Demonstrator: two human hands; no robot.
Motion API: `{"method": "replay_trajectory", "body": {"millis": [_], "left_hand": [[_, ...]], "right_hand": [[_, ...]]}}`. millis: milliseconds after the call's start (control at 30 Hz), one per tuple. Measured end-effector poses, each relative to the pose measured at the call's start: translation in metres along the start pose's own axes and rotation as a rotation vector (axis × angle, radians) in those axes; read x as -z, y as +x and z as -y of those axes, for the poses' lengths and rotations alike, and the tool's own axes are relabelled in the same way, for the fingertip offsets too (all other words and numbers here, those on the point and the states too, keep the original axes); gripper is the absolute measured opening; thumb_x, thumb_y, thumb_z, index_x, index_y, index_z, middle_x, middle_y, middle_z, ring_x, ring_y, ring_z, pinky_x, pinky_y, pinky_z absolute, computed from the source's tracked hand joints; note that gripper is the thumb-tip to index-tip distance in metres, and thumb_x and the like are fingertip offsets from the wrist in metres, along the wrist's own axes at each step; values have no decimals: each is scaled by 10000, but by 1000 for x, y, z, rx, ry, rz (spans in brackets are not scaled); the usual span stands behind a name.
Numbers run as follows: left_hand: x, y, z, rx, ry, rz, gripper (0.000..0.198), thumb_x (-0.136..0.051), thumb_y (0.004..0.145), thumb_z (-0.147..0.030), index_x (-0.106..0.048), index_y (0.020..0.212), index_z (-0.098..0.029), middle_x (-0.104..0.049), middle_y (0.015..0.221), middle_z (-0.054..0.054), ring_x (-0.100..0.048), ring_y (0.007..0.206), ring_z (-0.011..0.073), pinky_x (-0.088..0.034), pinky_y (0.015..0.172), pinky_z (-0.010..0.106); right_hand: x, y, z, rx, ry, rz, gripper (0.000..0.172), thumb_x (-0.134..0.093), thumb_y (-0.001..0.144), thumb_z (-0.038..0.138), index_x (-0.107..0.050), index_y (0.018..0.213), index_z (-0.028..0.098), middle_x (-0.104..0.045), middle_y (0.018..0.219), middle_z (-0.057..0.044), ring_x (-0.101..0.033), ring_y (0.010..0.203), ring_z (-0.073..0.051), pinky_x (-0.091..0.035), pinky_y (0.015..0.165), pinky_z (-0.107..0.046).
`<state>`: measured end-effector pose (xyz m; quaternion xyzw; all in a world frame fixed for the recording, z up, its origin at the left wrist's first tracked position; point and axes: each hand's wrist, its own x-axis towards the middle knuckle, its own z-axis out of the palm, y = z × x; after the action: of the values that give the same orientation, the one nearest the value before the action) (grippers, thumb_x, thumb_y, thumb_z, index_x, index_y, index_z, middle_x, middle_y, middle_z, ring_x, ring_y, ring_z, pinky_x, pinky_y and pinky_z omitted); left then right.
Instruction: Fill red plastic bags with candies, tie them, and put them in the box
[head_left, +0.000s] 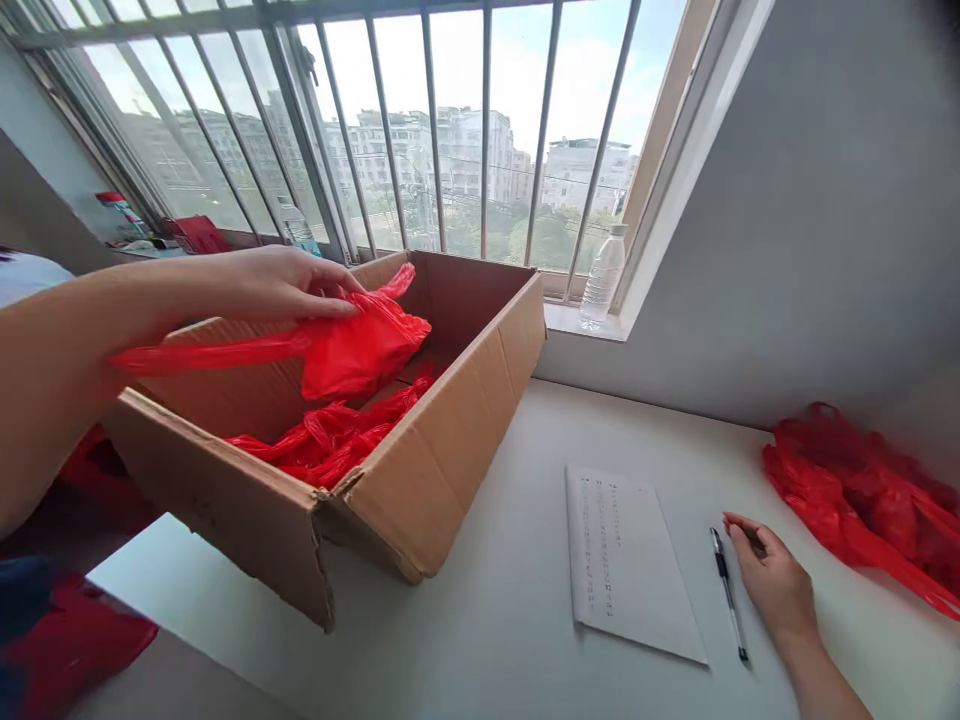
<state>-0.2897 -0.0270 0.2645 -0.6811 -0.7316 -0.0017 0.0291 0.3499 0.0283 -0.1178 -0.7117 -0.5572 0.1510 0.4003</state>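
My left hand [289,280] is closed on a red plastic bag [367,345], pinching its upper part over an open cardboard box [450,440]. From this bag a long red strip, perhaps a handle, trails left beneath my wrist. More crumpled red plastic bags [337,435] lie inside the box. On the white table, my right hand [776,580] rests with its fingers curled in and nothing visible in them. Just left of it is a black-and-clear pen [727,595], apart from the fingers. A white sheet or pad with handwritten marks [634,560] lies between the pen and the box.
A pile of red plastic bags [862,490] lies on the table [480,640] at the right, by the wall. One clear plastic bottle [604,275] stands on the windowsill before the barred window. More red plastic [82,650] shows at lower left, below the table edge.
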Motion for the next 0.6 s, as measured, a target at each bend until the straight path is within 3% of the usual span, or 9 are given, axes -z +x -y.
{"method": "replay_trajectory", "body": {"millis": [100,267,367,467,600], "left_hand": [[-16,32,18,-53,36,169,497,-569,903,-414,-616,1234,-47,-664,857,-26,-542,765,62,-384,777,187],[-43,67,30,50,94,210,370,-634,800,-372,-723,1073,-138,-723,934,62,-623,789,177,-415,716,233],[-57,75,41,55,74,186,466,-626,784,-466,-718,1120,-156,-730,996,82,-638,848,215,-428,738,249],[-68,78,48,161,23,204,574,-555,826,-528,-664,1249,-156,-729,1031,95,-656,846,219,-449,759,255],[-56,64,43,265,14,191,658,-479,887,-582,-562,1386,-162,-734,1012,92,-679,819,213,-466,826,269]], "right_hand": [[3,0,-2,-47,-87,16,431,-517,789,569,-703,1056,288,-739,1128,-67,-688,989,-357,-497,827,-490],[9,1,1,-112,-164,35,391,-521,790,571,-705,1027,320,-742,1128,-45,-679,1036,-371,-500,824,-507],[10,0,4,-125,-170,24,394,-530,780,556,-705,1034,313,-746,1112,-53,-683,1019,-371,-499,818,-502],[10,-1,3,-139,-191,15,396,-527,773,555,-704,1030,311,-748,1088,-53,-696,938,-353,-499,799,-487],[9,3,2,-110,-190,20,396,-509,791,549,-703,1032,301,-743,1101,-52,-680,983,-330,-493,819,-454]]}}
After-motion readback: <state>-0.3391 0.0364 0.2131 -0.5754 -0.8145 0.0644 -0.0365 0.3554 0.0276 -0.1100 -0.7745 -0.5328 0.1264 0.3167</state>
